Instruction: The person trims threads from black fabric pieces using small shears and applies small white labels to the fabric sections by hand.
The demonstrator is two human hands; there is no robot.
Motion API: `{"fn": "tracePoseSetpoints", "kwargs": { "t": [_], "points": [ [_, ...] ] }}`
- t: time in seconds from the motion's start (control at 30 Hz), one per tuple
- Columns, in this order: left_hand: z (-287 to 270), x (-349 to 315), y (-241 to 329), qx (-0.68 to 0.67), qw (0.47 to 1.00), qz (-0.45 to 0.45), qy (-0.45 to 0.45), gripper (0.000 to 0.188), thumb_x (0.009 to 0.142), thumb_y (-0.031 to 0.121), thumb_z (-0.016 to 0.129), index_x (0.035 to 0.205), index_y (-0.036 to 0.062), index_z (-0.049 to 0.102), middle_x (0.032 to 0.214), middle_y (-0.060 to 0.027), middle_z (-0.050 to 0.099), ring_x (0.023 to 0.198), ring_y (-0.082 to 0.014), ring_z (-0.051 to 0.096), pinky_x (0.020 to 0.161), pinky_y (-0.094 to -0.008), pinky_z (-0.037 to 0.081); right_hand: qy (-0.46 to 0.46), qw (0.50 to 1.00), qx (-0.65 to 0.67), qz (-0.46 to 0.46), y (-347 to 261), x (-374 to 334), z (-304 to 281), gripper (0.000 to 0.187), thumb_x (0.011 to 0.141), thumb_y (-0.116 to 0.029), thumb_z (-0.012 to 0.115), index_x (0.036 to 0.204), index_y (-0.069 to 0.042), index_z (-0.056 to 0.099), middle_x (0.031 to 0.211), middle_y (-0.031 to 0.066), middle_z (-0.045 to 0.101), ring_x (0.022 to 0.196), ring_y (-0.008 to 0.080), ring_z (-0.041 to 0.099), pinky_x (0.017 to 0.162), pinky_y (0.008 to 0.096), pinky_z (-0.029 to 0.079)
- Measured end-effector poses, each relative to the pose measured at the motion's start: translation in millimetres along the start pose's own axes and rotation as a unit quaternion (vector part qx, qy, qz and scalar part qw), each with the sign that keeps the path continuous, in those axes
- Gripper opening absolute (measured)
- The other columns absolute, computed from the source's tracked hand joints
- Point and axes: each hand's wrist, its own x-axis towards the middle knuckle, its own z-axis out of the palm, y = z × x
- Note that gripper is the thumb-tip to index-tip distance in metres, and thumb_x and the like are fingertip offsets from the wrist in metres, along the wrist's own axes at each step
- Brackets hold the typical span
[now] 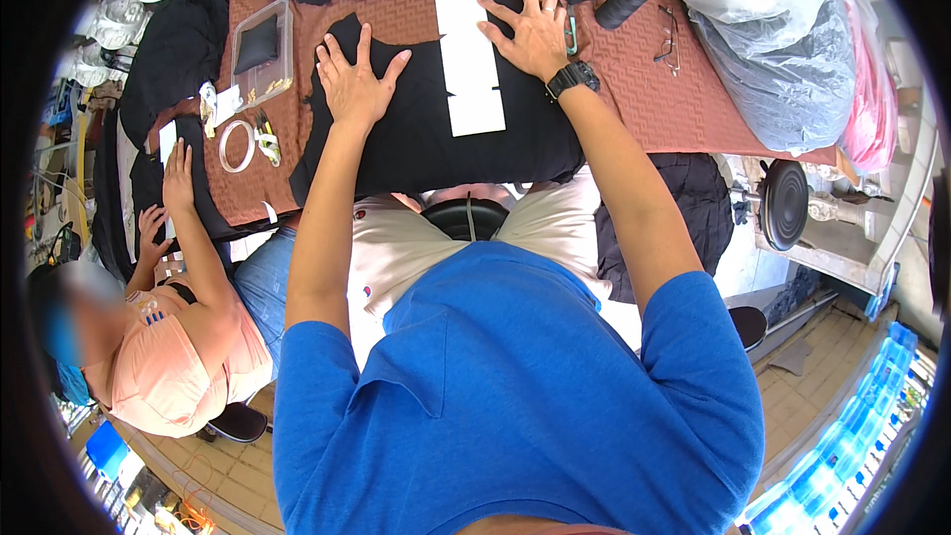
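A black piece of fabric (416,154) lies spread over the table in front of me. On it rests a long white card template (471,69) with small notches in its edges. My left hand (355,84) presses flat on the fabric left of the template, fingers spread and holding nothing. My right hand (535,40), with a black watch on its wrist, lies at the template's upper right. Its fingers are apart, and some fingertips reach the template's edge. A teal-handled tool (572,33) sits just beyond that hand, partly hidden.
A black thread spool (622,4), eyeglasses (672,48) and large plastic bags (783,50) lie to the right. Leftward are a clear box (287,54) with a black cushion, a tape roll (237,147) and yellow snips (265,136). A co-worker's hands (176,183) touch a white strip at far left.
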Motion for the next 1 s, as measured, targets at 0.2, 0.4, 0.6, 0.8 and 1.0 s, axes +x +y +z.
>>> {"fn": "tracePoseSetpoints", "kwargs": {
  "t": [0.2,0.4,0.6,0.8,1.0],
  "points": [
    [1.1,-0.9,-0.4,0.004,1.000,0.002,0.013,0.093,0.089,0.085,0.045,0.163,0.0302,0.031,0.167,-0.0323,0.015,0.155,-0.0486,0.013,0.125,-0.0574,0.014,0.004,1.000,0.001,-0.002,1.1,-0.3,2.2,0.043,0.094,-0.060,0.059,0.130,-0.040,0.071,0.134,0.0042,0.055,0.115,0.0361,0.047,0.095,0.0509,0.037],
    [0.3,-0.4,0.2,0.004,1.000,-0.002,0.005,0.092,0.089,0.084,0.045,0.163,0.0307,0.031,0.167,-0.0317,0.014,0.156,-0.0481,0.012,0.125,-0.0568,0.014,0.000,1.000,-0.002,-0.002,1.2,-0.2,3.3,0.043,0.094,-0.061,0.058,0.130,-0.040,0.071,0.134,0.0040,0.055,0.115,0.0360,0.047,0.094,0.0513,0.037],
    [1.1,-0.8,0.1,0.004,1.000,-0.002,0.007,0.092,0.089,0.085,0.044,0.163,0.0308,0.031,0.167,-0.0317,0.014,0.156,-0.0483,0.011,0.125,-0.0571,0.013,-0.002,1.000,-0.004,-0.001,1.4,-0.3,4.2,0.043,0.095,-0.061,0.058,0.131,-0.041,0.070,0.135,0.0039,0.055,0.114,0.0356,0.047,0.095,0.0513,0.037],
    [3.7,-0.4,-1.8,0.002,1.000,0.001,0.008,0.091,0.090,0.085,0.044,0.163,0.0315,0.031,0.168,-0.0306,0.014,0.155,-0.0514,0.009,0.124,-0.0612,0.011,-0.002,1.000,-0.008,0.000,3.1,-0.2,6.8,0.045,0.094,-0.063,0.058,0.132,-0.042,0.070,0.135,0.0044,0.054,0.115,0.0359,0.047,0.095,0.0518,0.037],
    [-5.2,-3.2,1.7,-0.018,1.000,0.005,-0.006,0.088,0.093,0.081,0.043,0.162,0.0287,0.033,0.168,-0.0279,0.016,0.154,-0.0547,0.006,0.121,-0.0687,0.008,-0.004,1.000,-0.004,0.003,3.0,0.2,7.1,0.045,0.093,-0.063,0.058,0.132,-0.042,0.070,0.135,0.0040,0.055,0.116,0.0371,0.046,0.097,0.0536,0.036]
  ]
}}
